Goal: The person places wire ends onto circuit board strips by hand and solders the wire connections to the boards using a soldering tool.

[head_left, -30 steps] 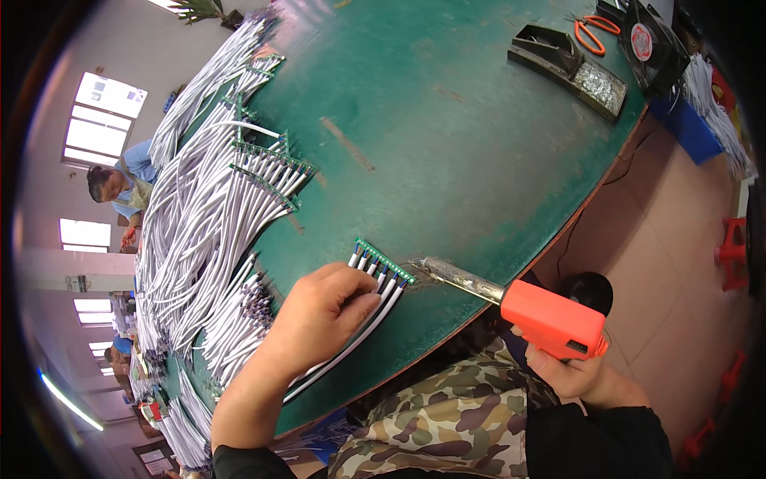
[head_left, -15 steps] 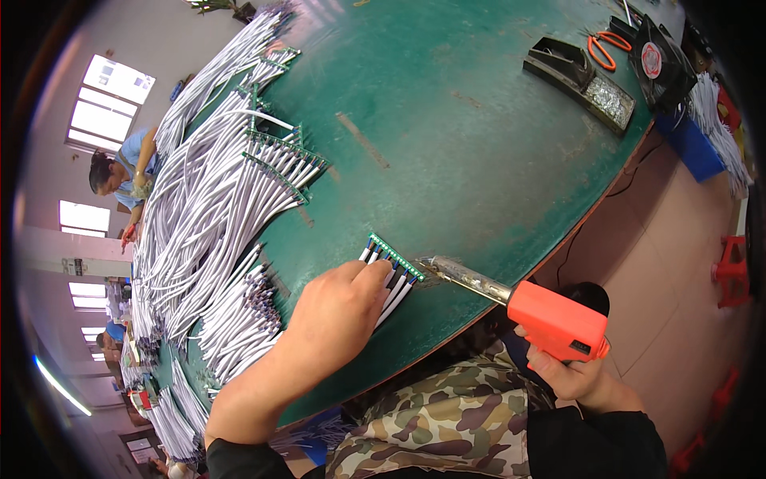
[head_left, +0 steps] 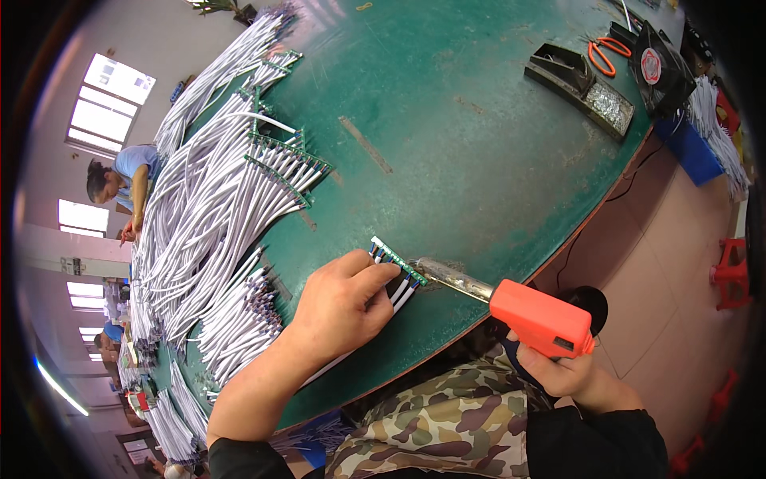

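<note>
My left hand (head_left: pixel 343 299) is closed on white cables (head_left: pixel 404 295) right behind a narrow green circuit board strip (head_left: pixel 399 257), pinching them near the table's front edge. Several of the cables end in blue and dark wires at the strip. My right hand (head_left: pixel 558 371) grips the handle of a red gun-shaped soldering iron (head_left: pixel 542 318). Its metal barrel points left, and the tip touches or nearly touches the strip's near end; I cannot tell which. The fingers round the handle are partly hidden.
Finished-looking strips with white cables (head_left: pixel 215 184) lie heaped on the left of the green table (head_left: pixel 447 144), beside a loose cable bundle (head_left: pixel 239 319). At the back right are a black iron stand (head_left: pixel 578 88), orange-handled scissors (head_left: pixel 602 56) and a black fan (head_left: pixel 662 68). A co-worker (head_left: pixel 132 180) sits at far left.
The soldering iron and my right hand have shifted slightly left, bringing the tip against or closer to the strip. My left hand has moved a little up and right.
</note>
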A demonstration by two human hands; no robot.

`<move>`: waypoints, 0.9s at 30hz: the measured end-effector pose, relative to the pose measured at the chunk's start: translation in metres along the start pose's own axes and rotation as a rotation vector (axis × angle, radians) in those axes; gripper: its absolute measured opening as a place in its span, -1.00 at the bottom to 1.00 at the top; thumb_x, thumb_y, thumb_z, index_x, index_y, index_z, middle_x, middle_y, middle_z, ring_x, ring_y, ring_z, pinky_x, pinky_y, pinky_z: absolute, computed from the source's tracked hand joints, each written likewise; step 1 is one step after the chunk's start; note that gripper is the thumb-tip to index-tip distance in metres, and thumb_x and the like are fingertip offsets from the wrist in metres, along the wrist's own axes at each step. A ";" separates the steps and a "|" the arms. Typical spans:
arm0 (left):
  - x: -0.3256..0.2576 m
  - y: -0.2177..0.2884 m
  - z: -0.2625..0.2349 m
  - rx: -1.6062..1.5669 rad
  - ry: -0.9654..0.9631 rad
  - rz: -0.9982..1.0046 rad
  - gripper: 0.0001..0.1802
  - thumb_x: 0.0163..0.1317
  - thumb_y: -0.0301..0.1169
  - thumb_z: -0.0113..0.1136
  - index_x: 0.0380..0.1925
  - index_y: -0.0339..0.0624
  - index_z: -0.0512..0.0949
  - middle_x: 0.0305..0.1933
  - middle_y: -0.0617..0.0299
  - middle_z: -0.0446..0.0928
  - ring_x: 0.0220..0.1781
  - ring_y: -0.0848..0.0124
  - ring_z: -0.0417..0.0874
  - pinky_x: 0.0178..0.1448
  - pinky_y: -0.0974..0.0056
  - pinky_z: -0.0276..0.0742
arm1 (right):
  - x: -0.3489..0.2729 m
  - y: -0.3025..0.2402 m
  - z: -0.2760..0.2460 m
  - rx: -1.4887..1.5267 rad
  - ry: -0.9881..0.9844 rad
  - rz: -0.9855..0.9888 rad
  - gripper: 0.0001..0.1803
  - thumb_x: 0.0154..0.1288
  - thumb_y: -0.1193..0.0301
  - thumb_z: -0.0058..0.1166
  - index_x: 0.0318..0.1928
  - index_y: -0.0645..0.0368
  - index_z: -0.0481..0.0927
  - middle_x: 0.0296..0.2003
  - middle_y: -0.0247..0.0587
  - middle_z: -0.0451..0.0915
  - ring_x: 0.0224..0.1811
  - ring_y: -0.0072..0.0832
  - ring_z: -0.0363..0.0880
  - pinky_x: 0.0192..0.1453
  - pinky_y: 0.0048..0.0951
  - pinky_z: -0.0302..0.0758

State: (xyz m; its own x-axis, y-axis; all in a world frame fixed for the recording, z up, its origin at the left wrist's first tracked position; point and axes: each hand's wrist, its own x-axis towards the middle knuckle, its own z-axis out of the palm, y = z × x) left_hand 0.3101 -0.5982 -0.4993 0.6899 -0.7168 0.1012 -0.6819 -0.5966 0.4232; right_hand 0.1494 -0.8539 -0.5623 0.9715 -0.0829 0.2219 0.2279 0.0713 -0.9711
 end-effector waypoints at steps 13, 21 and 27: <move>0.007 -0.002 -0.001 0.004 -0.015 0.059 -0.70 -0.10 -0.61 0.19 -0.27 -0.18 0.63 -0.48 0.09 0.44 -0.51 0.10 0.52 -0.43 0.10 0.44 | -0.006 0.012 -0.007 -0.049 -0.120 0.017 -0.53 0.19 0.57 0.29 0.11 0.31 0.46 -0.10 -0.07 0.63 -0.19 -0.41 0.65 -0.05 -0.40 0.56; 0.011 0.000 -0.003 0.022 -0.041 0.053 -0.71 -0.12 -0.60 0.18 -0.30 -0.20 0.63 -0.49 0.09 0.44 -0.50 0.08 0.53 -0.41 0.09 0.45 | 0.002 0.008 -0.008 -0.104 -0.159 -0.071 -0.48 0.19 0.58 0.29 0.17 0.34 0.46 -0.14 -0.11 0.64 -0.27 -0.45 0.64 -0.12 -0.44 0.56; 0.012 0.000 -0.005 0.029 -0.054 0.057 -0.71 -0.12 -0.59 0.17 -0.30 -0.20 0.63 -0.50 0.10 0.45 -0.50 0.09 0.54 -0.41 0.09 0.45 | 0.000 0.006 -0.009 -0.150 -0.152 -0.080 -0.47 0.19 0.58 0.29 0.18 0.36 0.46 -0.13 -0.10 0.64 -0.26 -0.43 0.64 -0.13 -0.44 0.56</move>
State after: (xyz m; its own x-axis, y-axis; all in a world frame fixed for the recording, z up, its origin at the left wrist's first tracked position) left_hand 0.3192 -0.6051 -0.4937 0.6364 -0.7677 0.0749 -0.7267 -0.5643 0.3917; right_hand 0.1506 -0.8623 -0.5690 0.9518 0.0689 0.2989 0.3039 -0.0795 -0.9494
